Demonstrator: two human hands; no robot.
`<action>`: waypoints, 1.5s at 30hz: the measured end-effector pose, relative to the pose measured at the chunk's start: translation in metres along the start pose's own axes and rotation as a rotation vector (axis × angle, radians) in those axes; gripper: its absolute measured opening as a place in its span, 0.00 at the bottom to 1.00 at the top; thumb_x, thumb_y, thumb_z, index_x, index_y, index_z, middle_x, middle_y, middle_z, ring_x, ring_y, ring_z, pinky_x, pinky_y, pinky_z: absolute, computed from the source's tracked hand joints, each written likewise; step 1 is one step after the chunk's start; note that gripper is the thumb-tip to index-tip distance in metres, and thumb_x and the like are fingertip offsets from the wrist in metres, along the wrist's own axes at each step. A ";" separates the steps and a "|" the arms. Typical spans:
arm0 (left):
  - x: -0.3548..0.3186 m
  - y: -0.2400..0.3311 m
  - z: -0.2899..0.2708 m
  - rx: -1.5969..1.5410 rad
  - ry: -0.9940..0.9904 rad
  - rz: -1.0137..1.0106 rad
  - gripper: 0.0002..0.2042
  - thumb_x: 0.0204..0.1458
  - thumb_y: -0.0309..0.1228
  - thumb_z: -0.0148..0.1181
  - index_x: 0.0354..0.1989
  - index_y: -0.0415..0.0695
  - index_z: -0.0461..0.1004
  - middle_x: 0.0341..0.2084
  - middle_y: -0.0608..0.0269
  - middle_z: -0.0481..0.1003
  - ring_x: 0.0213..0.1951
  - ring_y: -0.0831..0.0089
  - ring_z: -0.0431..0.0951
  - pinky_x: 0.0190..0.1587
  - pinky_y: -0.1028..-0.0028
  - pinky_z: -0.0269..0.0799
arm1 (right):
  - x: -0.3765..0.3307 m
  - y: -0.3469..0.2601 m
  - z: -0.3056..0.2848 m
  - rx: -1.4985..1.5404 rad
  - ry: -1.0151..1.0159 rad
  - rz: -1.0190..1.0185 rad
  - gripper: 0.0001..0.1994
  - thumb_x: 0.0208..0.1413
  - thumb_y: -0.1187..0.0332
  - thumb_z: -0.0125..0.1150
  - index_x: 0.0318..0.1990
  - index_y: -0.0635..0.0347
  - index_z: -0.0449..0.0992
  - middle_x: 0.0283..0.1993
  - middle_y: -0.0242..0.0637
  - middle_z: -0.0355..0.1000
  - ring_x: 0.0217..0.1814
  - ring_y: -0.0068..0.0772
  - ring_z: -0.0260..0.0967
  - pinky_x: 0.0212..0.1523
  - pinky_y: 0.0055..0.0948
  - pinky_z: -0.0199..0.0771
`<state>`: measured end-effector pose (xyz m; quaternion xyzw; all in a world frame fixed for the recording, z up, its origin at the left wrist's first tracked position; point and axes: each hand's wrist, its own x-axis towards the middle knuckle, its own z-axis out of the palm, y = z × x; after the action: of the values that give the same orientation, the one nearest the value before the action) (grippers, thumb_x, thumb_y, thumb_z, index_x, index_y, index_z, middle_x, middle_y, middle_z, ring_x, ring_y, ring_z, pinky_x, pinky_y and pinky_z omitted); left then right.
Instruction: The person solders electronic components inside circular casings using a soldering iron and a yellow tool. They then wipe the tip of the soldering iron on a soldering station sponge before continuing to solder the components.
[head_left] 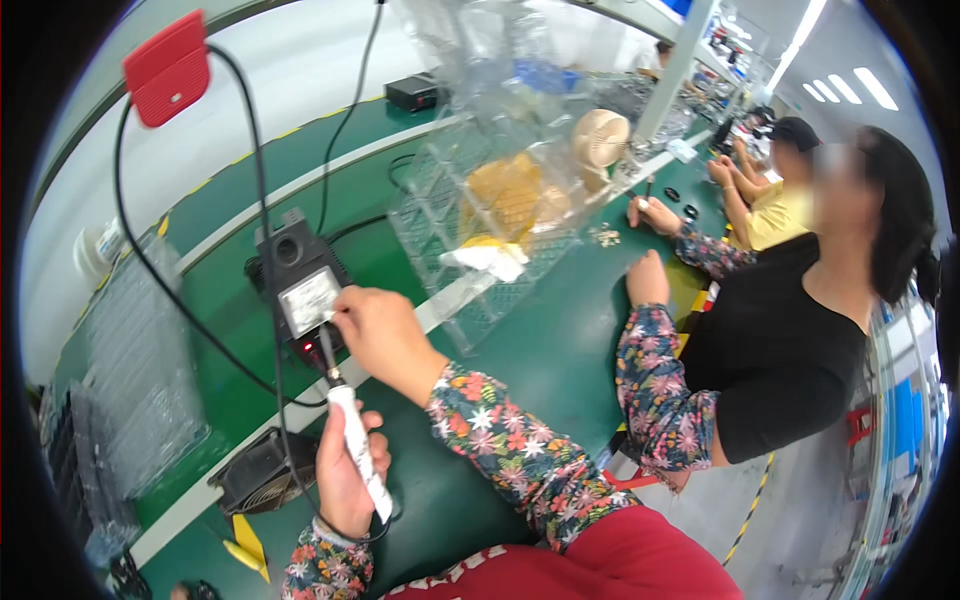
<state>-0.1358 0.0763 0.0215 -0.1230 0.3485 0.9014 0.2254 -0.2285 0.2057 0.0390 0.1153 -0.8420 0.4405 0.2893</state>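
Note:
My left hand (342,488) is wrapped round the white handle of a soldering iron (358,450). The iron points up and away, its metal shaft reaching the near edge of a whitish pad (311,301). That pad lies on a dark soldering stand (290,243) with a round hole at its far end and a red light beside it. Above the iron's tip, my right hand (392,332) is closed in a pinch at the pad's right edge. Whatever its fingertips hold is hidden or too small to name. A black cable runs from the handle's lower end.
Clear plastic trays (420,210) stand beyond my right hand, with yellowish and white pieces. A small fan (265,470) sits left of my left hand. Black cable loops down from a red holder (168,68). A co-worker (770,350) sits at the right along the green bench (540,340).

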 end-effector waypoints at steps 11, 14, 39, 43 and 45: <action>0.010 -0.004 -0.012 0.128 -0.156 0.040 0.13 0.58 0.37 0.46 0.45 0.42 0.64 0.22 0.67 0.66 0.15 0.79 0.63 0.17 0.80 0.57 | 0.001 0.001 -0.007 -0.028 -0.016 0.017 0.04 0.46 0.73 0.58 0.28 0.64 0.74 0.24 0.45 0.71 0.25 0.42 0.71 0.27 0.31 0.69; 0.009 -0.003 -0.013 0.108 -0.154 0.057 0.15 0.59 0.40 0.44 0.45 0.41 0.64 0.22 0.66 0.67 0.15 0.79 0.63 0.17 0.80 0.58 | 0.001 0.000 -0.008 0.033 -0.021 0.063 0.04 0.46 0.73 0.58 0.29 0.65 0.74 0.24 0.45 0.72 0.25 0.40 0.71 0.26 0.30 0.69; 0.019 -0.012 -0.019 0.316 -0.124 0.160 0.21 0.60 0.47 0.35 0.41 0.39 0.63 0.17 0.67 0.63 0.14 0.79 0.61 0.17 0.80 0.55 | -0.003 0.004 -0.005 -0.070 0.044 -0.047 0.03 0.45 0.73 0.58 0.26 0.63 0.72 0.22 0.44 0.69 0.24 0.46 0.67 0.25 0.35 0.66; 0.018 -0.013 -0.019 0.330 -0.098 0.164 0.21 0.60 0.47 0.34 0.42 0.39 0.63 0.16 0.67 0.63 0.13 0.78 0.60 0.16 0.80 0.54 | -0.001 0.005 -0.009 0.107 -0.066 0.123 0.03 0.45 0.73 0.58 0.26 0.63 0.71 0.22 0.44 0.68 0.25 0.47 0.67 0.25 0.35 0.66; 0.018 -0.011 -0.020 0.335 -0.101 0.169 0.21 0.60 0.46 0.34 0.42 0.39 0.63 0.17 0.67 0.64 0.14 0.79 0.60 0.16 0.80 0.54 | -0.001 0.004 -0.007 0.018 -0.048 0.027 0.03 0.45 0.73 0.57 0.25 0.63 0.71 0.22 0.44 0.68 0.25 0.47 0.67 0.25 0.36 0.65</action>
<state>-0.1442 0.0756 -0.0064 -0.0085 0.4911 0.8515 0.1837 -0.2269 0.2140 0.0392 0.1170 -0.8463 0.4488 0.2621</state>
